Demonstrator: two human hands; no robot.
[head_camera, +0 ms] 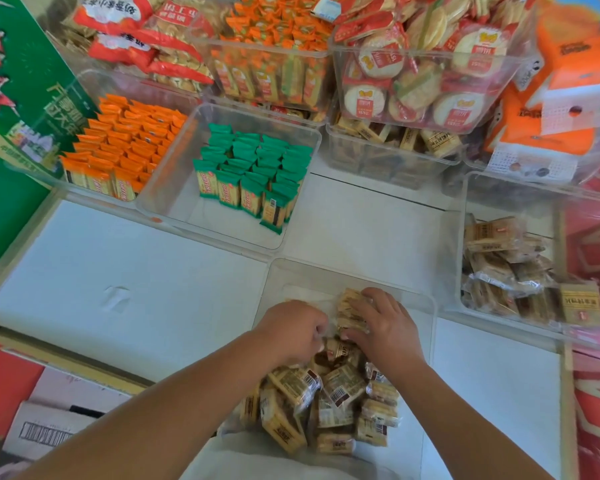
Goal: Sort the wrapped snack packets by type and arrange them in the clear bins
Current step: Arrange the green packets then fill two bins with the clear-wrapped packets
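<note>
**Two hands at the beige packets in the near bin**

Working inside the near clear bin [426, 306], with both forearms passing over the loose pile of beige packets [326, 403] heaped at its near end. Spanning the upright row of beige packets [350, 306] from above with the right hand [383, 329]: draping the fingers over the row's far end, tucking the thumb in at its near end, and so clasping the row between them, towards the far side of the bin. Curling the left hand [293, 332] tightly, knuckles up, just beside the row on its left and touching the far edge of the pile. Hiding the left fingertips down among the wrappers, so giving no way to tell whether a packet is being pinched there or not.

Staying well apart from the green packets [250, 174], standing on end in tidy ranks in the middle clear bin [174, 188] farther back. Likewise from the orange packets [118, 147], ranked the same way in the bin to the left of that one, and from the jumbled beige packets [506, 268] lying in the right-hand bin [465, 188]. Sitting, all four bins, on the white tabletop [118, 265].
</note>
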